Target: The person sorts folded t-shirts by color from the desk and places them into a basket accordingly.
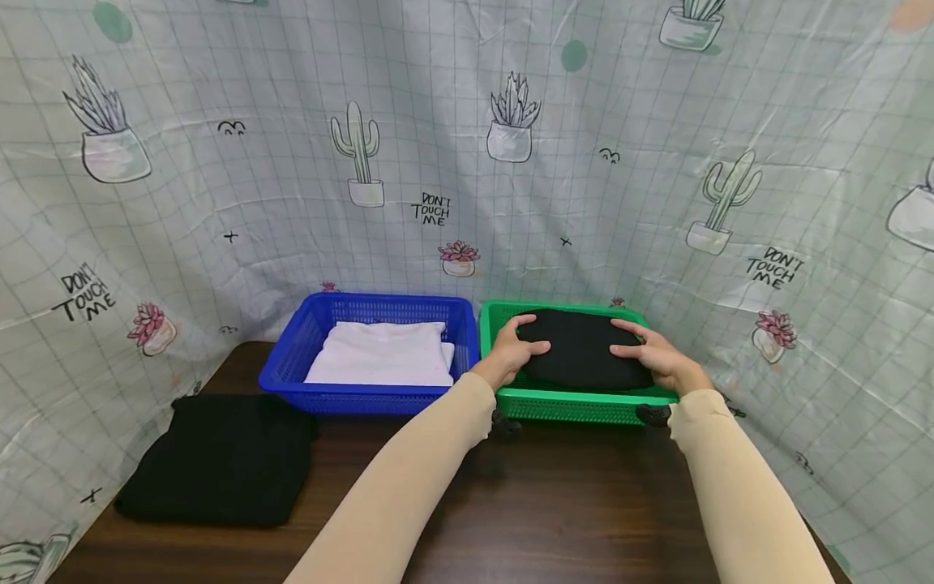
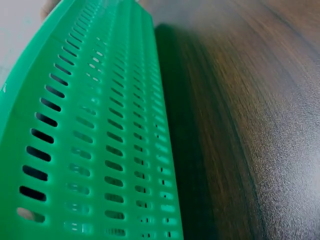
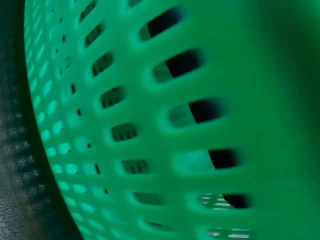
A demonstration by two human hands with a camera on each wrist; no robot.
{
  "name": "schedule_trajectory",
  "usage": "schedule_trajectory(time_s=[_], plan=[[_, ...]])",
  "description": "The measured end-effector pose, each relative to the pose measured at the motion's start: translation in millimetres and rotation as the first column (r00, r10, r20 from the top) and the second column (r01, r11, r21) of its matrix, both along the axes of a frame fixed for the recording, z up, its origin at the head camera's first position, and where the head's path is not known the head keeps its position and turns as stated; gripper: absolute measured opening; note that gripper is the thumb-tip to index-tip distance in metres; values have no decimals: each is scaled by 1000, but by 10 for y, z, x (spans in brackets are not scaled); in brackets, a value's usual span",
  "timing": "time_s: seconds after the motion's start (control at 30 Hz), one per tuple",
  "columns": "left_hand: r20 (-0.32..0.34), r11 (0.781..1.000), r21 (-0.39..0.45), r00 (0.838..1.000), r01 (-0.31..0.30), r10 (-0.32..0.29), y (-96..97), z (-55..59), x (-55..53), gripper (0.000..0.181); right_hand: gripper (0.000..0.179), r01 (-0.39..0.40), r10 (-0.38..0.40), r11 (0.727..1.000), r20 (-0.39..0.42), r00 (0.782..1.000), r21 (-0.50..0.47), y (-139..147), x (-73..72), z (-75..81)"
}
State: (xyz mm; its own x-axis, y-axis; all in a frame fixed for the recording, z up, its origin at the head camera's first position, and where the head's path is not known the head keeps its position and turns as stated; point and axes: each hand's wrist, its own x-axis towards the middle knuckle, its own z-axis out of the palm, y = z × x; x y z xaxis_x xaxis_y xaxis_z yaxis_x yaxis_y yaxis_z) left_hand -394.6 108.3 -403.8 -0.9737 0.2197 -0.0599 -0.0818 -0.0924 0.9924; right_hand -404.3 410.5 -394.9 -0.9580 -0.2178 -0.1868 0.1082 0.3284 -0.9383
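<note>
A folded black cloth [image 1: 580, 349] lies in the green plastic basket [image 1: 584, 399], in the right half of the head view. My left hand [image 1: 508, 354] grips its left end, thumb on the top face and fingers toward the far edge. On the opposite end, my right hand [image 1: 662, 361] holds the cloth in the same way. Both wrists pass over the basket's near rim. The left wrist view is filled by the slotted green wall [image 2: 100, 115] beside the table, and the right wrist view shows the same kind of wall [image 3: 175, 135] close up; the cloth is mostly hidden there.
To the left of the green basket stands a blue basket [image 1: 350, 399] with folded white cloth [image 1: 383, 353] inside. Another folded black cloth [image 1: 222, 462] lies on the dark wooden table [image 1: 554, 511] at the left. A patterned curtain [image 1: 467, 162] hangs behind and along both sides.
</note>
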Motion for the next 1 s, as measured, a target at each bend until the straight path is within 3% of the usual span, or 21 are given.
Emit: schedule_trajectory(time_s=[0.27, 0.5, 0.83, 1.0], plan=[[67, 988, -136, 994, -79, 89, 125, -50, -103, 63, 82, -23, 25, 995, -20, 999, 95, 24, -43, -121], [79, 970, -235, 993, -67, 88, 130, -136, -161, 63, 79, -14, 22, 984, -44, 999, 179, -45, -17, -173], [103, 934, -353, 990, -52, 94, 110, -225, -294, 61, 76, -36, 43, 975, -28, 999, 217, -143, -19, -214], [81, 914, -405, 994, -33, 71, 145, -201, -227, 59, 78, -66, 72, 974, -22, 997, 216, -40, -25, -244]])
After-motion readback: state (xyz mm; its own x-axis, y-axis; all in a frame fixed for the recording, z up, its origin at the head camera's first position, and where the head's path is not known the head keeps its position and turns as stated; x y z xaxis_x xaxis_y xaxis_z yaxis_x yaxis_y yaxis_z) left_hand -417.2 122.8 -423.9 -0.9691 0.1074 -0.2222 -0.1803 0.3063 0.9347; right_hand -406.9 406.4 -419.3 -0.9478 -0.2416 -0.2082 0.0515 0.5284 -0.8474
